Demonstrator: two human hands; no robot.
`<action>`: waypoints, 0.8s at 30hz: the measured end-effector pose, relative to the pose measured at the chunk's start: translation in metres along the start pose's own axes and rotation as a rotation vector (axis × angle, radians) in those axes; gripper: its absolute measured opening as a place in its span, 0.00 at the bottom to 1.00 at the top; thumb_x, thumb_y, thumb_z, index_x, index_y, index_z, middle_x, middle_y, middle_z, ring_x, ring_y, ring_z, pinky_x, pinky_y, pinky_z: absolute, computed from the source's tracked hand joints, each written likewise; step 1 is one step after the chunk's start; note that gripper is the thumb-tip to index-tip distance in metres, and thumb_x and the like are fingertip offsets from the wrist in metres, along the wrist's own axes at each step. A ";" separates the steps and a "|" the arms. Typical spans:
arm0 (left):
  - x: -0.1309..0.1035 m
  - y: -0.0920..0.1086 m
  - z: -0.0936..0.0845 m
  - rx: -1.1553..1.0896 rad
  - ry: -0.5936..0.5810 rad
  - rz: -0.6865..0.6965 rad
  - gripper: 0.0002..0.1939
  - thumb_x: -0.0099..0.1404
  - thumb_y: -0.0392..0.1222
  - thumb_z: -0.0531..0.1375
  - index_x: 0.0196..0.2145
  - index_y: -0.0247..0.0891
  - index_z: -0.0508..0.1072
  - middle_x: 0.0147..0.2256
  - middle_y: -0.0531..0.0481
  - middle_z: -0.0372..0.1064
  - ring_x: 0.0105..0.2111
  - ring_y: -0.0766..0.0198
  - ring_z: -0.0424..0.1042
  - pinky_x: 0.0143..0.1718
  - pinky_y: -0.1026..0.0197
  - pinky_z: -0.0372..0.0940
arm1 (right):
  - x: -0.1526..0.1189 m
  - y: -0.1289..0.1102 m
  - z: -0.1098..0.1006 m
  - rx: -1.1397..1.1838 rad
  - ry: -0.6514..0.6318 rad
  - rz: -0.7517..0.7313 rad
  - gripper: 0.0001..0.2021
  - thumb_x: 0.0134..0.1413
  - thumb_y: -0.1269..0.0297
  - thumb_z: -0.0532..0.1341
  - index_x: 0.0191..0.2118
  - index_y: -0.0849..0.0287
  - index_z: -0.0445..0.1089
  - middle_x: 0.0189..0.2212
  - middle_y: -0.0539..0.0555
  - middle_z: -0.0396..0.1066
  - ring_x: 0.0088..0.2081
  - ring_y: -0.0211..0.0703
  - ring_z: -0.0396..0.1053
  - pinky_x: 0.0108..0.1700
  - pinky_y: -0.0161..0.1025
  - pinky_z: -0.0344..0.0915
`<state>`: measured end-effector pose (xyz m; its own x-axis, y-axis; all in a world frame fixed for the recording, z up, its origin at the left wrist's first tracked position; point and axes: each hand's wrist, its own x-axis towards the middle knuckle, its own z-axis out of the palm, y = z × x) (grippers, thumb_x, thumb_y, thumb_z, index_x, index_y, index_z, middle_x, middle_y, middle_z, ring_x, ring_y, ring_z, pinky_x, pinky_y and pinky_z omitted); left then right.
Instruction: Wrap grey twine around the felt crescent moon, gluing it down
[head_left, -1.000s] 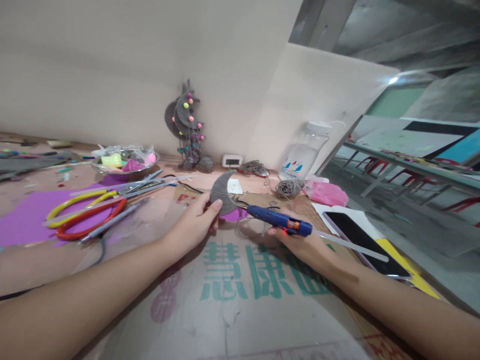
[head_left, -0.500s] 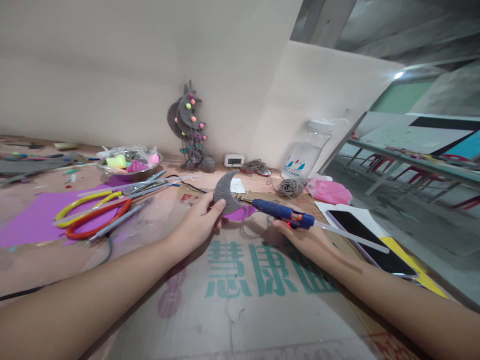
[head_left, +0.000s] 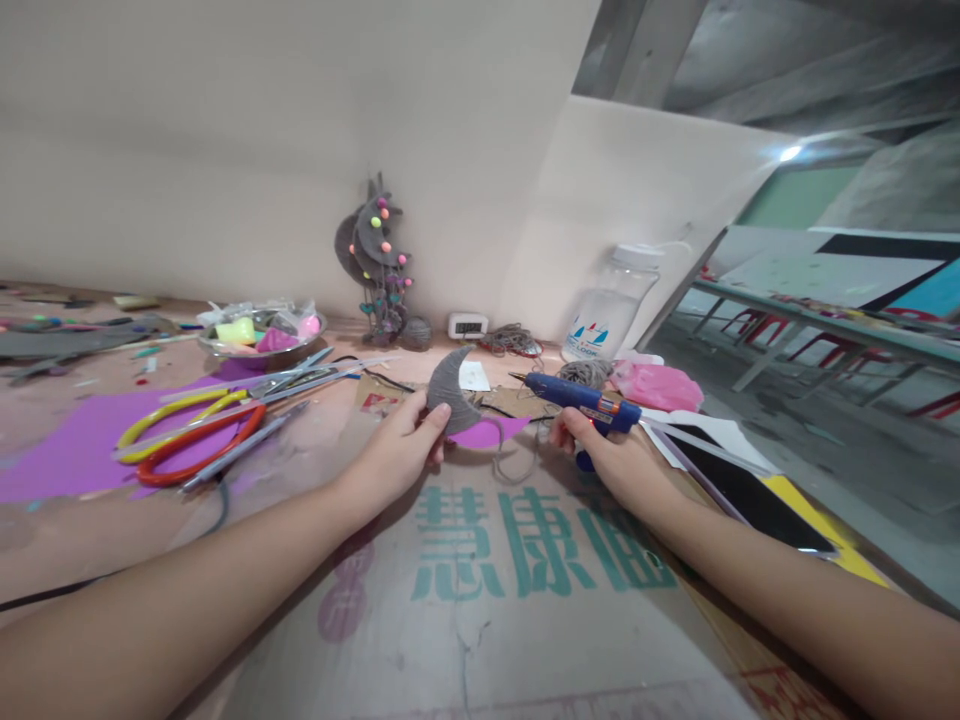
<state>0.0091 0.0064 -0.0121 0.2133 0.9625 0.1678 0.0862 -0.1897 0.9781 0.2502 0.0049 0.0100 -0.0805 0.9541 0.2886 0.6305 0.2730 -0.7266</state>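
Between the thumb and fingers of my left hand (head_left: 409,440) is a grey crescent moon (head_left: 452,395) wrapped in yarn, held upright above the cardboard (head_left: 390,640). A loose strand of grey yarn (head_left: 517,478) loops down to its right. My right hand (head_left: 607,450) is closed round a blue hot glue gun (head_left: 574,395), whose nozzle points left toward the moon without touching it. A clear glue stick (head_left: 712,448) juts from the gun's back end. Purple foam or paper (head_left: 491,432) lies behind the moon's lower edge.
Yellow-and-red-handled scissors (head_left: 199,440) lie at left on a purple sheet (head_left: 60,450), before a metal bowl (head_left: 262,350). Finished-looking moon ornaments (head_left: 375,250) lean on the wall. A timer (head_left: 467,326), yarn (head_left: 585,372), water bottle (head_left: 611,305), pink bag (head_left: 656,383) and phone (head_left: 750,490) stand or lie around.
My right hand has drawn the glue gun away from the moon, to the right and slightly up. My left hand still holds the moon in about the same place.
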 end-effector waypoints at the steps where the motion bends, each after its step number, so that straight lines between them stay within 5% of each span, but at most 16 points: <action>1: 0.000 0.000 0.000 0.004 0.001 0.003 0.10 0.65 0.48 0.51 0.31 0.39 0.61 0.19 0.57 0.60 0.20 0.68 0.60 0.23 0.66 0.56 | 0.000 0.001 0.000 0.012 -0.007 -0.006 0.20 0.58 0.50 0.51 0.22 0.56 0.66 0.21 0.50 0.67 0.25 0.40 0.65 0.30 0.36 0.61; 16: 0.000 -0.002 0.001 -0.039 -0.007 0.006 0.11 0.64 0.49 0.52 0.31 0.39 0.61 0.18 0.58 0.59 0.19 0.69 0.59 0.22 0.66 0.55 | 0.007 0.004 -0.004 -0.071 0.088 0.010 0.20 0.57 0.48 0.52 0.38 0.59 0.72 0.31 0.54 0.74 0.35 0.45 0.71 0.35 0.38 0.64; 19: 0.000 -0.002 0.001 -0.035 -0.005 -0.002 0.11 0.64 0.49 0.52 0.31 0.38 0.62 0.18 0.58 0.59 0.19 0.68 0.59 0.22 0.67 0.55 | 0.020 0.006 -0.004 -0.057 0.139 0.023 0.21 0.53 0.47 0.57 0.43 0.59 0.71 0.36 0.56 0.75 0.38 0.48 0.72 0.40 0.41 0.66; 24: 0.001 -0.004 0.001 -0.055 0.011 0.025 0.11 0.64 0.49 0.53 0.31 0.38 0.63 0.18 0.57 0.61 0.19 0.69 0.60 0.21 0.67 0.55 | 0.066 0.001 0.009 -0.213 0.036 -0.033 0.19 0.52 0.52 0.59 0.43 0.61 0.72 0.39 0.58 0.75 0.41 0.48 0.71 0.45 0.42 0.65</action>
<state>0.0102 0.0075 -0.0159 0.2042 0.9596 0.1935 0.0276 -0.2032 0.9788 0.2387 0.0691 0.0228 -0.0787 0.9389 0.3351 0.7775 0.2682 -0.5689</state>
